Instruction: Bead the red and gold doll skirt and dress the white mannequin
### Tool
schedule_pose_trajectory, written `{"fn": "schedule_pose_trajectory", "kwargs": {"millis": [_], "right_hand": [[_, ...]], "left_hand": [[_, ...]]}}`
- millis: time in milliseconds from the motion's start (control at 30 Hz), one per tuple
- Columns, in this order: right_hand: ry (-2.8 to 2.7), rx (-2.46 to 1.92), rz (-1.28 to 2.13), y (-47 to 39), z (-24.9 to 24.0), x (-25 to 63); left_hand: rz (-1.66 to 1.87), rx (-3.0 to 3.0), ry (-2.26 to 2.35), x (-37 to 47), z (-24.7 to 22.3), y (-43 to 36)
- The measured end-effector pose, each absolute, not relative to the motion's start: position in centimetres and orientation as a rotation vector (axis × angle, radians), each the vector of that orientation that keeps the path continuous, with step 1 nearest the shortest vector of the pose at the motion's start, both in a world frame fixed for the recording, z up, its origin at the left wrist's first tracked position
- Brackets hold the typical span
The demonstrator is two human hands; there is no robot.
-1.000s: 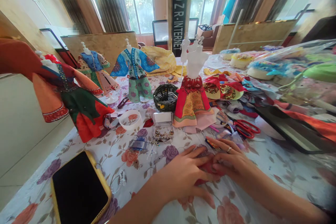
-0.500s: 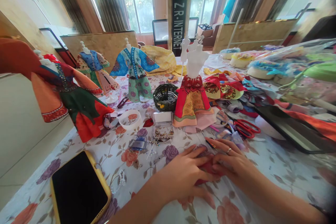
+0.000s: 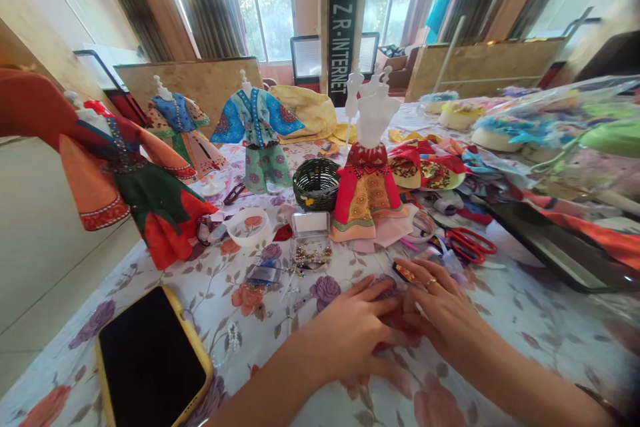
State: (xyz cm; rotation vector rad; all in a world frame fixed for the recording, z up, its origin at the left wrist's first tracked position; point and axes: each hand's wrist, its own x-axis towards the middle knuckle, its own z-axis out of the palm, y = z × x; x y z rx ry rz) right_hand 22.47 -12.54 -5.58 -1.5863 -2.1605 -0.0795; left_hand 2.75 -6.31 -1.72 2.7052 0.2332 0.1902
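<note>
My left hand (image 3: 357, 323) lies palm down with its fingers spread, pressing on a small piece of red cloth (image 3: 397, 320) on the flowered tablecloth. Close against it, my right hand (image 3: 440, 303) bends over the same cloth with curled fingers and a ring on one of them. A small dark piece with a yellow and red pattern (image 3: 404, 272) sticks out from the right hand's fingers; its kind is not clear. Both hands cover most of the red cloth. Behind them stands a white mini mannequin (image 3: 373, 113) wearing a red and gold skirt (image 3: 367, 193).
A yellow-cased phone (image 3: 155, 357) lies at left. Ahead are an opened clear box of beads (image 3: 313, 253), a white ring of tape (image 3: 247, 225) and a dark woven basket (image 3: 316, 183). Red-handled scissors (image 3: 473, 245) and a black tablet-like slab (image 3: 560, 243) lie right. Dressed mannequins (image 3: 267, 140) stand behind.
My right hand has shifted slightly, and more of the dark patterned piece shows at its fingers. The left hand stays almost in place on the red cloth.
</note>
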Motion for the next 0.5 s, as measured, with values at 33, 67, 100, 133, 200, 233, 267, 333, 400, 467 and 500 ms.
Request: {"fn": "schedule_pose_trajectory", "kwargs": {"millis": [33, 67, 100, 133, 200, 233, 267, 333, 400, 467, 500], "right_hand": [[-2.134, -1.624, -0.069, -12.6, -5.7, 22.5], [-2.107, -1.654, -0.056, -12.6, -5.8, 22.5], [-2.083, -1.675, -0.039, -12.5, -5.9, 22.5], [-2.074, -1.686, -0.011, -12.5, -6.0, 22.6], [-2.091, -1.680, 0.047, -12.5, -6.1, 22.8], [-2.096, -1.672, 0.056, -12.5, -6.1, 23.0], [-2.095, -1.666, 0.052, -12.6, -6.1, 23.1], [-2.077, -1.660, 0.033, -12.9, -6.1, 23.3], [-2.047, -1.673, 0.024, -13.3, -6.0, 23.3], [-2.033, -1.695, 0.033, -13.6, -5.8, 23.3], [-2.030, -1.701, 0.037, -13.7, -5.7, 23.2]], "left_hand": [[0.189, 2.709, 0.228, 2.7, -1.7, -6.3], [0.188, 2.712, 0.226, 2.7, -1.7, -6.3], [0.190, 2.714, 0.228, 2.6, -1.8, -6.3], [0.192, 2.715, 0.230, 2.6, -1.8, -6.3], [0.202, 2.717, 0.236, 2.6, -1.7, -6.3], [0.205, 2.719, 0.239, 2.6, -1.6, -6.3], [0.206, 2.723, 0.243, 2.6, -1.6, -6.4], [0.198, 2.733, 0.247, 2.6, -1.4, -6.4], [0.186, 2.744, 0.245, 2.6, -1.3, -6.5], [0.188, 2.753, 0.242, 2.6, -1.4, -6.5], [0.193, 2.755, 0.244, 2.6, -1.5, -6.5]]}}
